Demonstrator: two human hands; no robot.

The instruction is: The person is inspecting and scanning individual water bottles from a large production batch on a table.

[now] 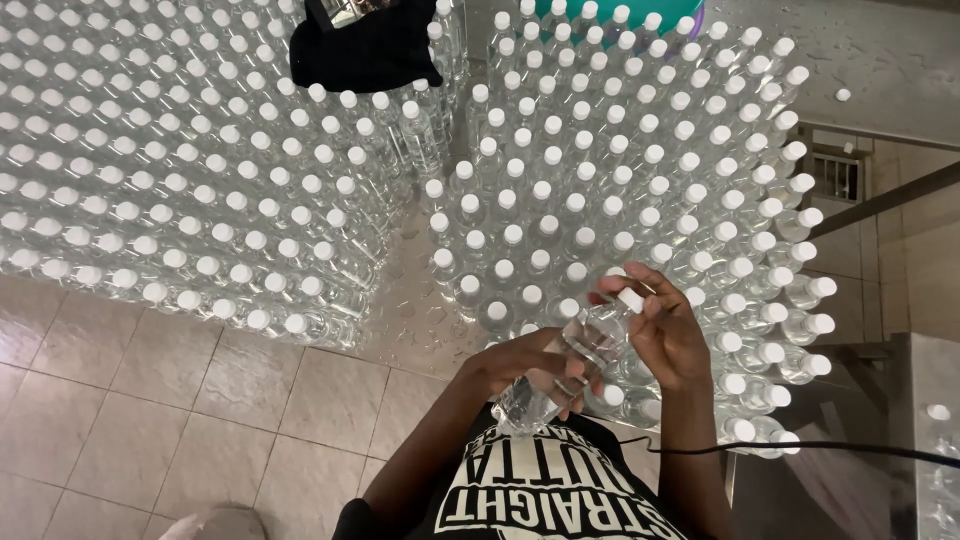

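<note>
A clear plastic bottle (pixel 575 352) with a white cap lies tilted between both hands, in front of my chest. My left hand (pixel 535 372) wraps around the lower body of the bottle. My right hand (pixel 662 330) has its fingers closed around the white cap at the bottle's upper end. Right behind my hands stands a block of several upright capped bottles (pixel 620 180).
A second, larger block of capped bottles (pixel 170 160) fills the left side, with a black cloth (pixel 365 50) lying on top. A wet tiled floor (pixel 170 420) runs between and in front of the blocks. A black cable (pixel 800 447) crosses at lower right beside a metal surface (pixel 935 430).
</note>
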